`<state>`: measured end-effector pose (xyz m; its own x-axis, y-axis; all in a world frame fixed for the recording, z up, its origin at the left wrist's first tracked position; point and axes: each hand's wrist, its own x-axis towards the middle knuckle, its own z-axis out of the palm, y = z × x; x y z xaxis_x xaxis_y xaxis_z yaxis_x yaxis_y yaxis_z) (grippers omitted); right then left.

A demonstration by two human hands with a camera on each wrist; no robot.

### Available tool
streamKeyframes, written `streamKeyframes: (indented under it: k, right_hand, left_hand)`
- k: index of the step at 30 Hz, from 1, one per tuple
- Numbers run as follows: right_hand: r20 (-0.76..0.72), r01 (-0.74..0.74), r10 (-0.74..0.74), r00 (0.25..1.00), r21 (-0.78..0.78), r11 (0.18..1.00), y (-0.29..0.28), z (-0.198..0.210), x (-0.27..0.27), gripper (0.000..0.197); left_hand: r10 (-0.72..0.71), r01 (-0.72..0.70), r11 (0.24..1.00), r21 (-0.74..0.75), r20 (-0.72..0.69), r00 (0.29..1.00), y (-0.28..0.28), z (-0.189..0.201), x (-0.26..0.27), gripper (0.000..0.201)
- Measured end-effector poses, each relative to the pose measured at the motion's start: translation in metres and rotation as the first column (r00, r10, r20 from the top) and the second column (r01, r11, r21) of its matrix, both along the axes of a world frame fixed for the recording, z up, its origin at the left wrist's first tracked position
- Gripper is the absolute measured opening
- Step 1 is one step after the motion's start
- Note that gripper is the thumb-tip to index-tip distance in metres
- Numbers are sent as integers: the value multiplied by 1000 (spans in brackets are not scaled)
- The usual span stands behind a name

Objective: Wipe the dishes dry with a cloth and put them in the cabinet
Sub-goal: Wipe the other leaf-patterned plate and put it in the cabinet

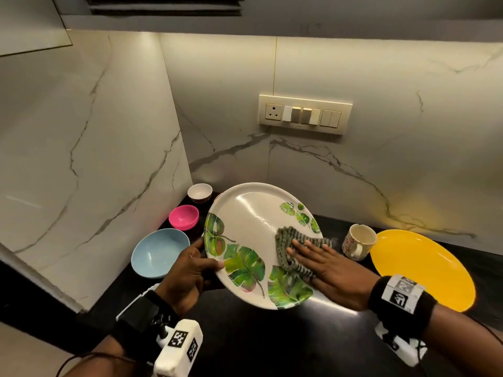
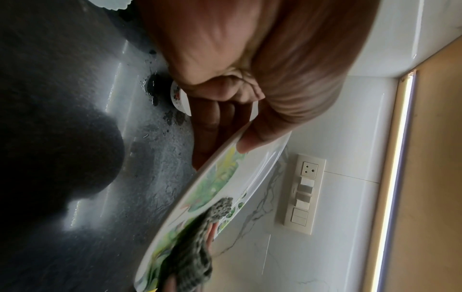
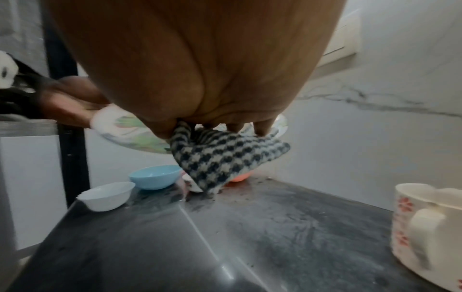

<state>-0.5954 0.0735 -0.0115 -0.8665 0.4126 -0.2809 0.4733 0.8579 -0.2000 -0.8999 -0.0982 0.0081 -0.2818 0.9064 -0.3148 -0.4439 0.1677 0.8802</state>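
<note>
Head view, centre: the left hand (image 1: 187,273) grips the leaf plate (image 1: 250,221) by its left rim, tilted above the counter (image 1: 258,338); the flat right hand (image 1: 334,270) presses the cloth (image 1: 288,240) on it. Left wrist: a one-edge hold, so hard wiping might tip it loose. Right wrist: smeared black counter, marble walls (image 3: 375,148).

Plate (image 1: 253,213): cream-white, with big green leaf prints along the near and left rim, smaller green leaves at far right, and touches of pink-red among them. Cloth (image 1: 284,236): small check, dark grey-green on pale.

Left of plate, near to far:
- blue bowl (image 1: 159,254), pale blue
- pink bowl (image 1: 183,217), hot pink
- small bowl (image 1: 200,192), cream inside, dark outside

White bowl (image 3: 106,196): plain.

Mug (image 1: 358,242), right: cream, red flower print. Yellow plate (image 1: 422,268), far right: plain bright yellow.

Counter (image 1: 258,336): black. Wall (image 1: 381,172): white marble, grey veins. Switch panel (image 1: 304,114): ivory.
</note>
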Motion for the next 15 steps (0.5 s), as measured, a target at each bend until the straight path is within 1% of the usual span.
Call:
streamKeyframes:
  k: [3,6,11,15]
  right_hand:
    - [-27,101,-102,994,-30,994,21,7,-6,62]
    - [-67,159,-163,984,-51,986,32,16,-23,62]
    - [-151,176,-187,971,-84,981,42,32,-63,66]
    - [-157,154,-167,973,-92,984,36,34,-92,68]
  left_hand:
    - [-60,60,998,4,-7,998,-1,2,3,59]
    - [-111,111,994,9,-16,994,0,5,8,59]
    - [-179,179,984,-4,-45,983,-2,7,19,57]
    - [-188,188,982,-8,-50,981,-3,8,22,57]
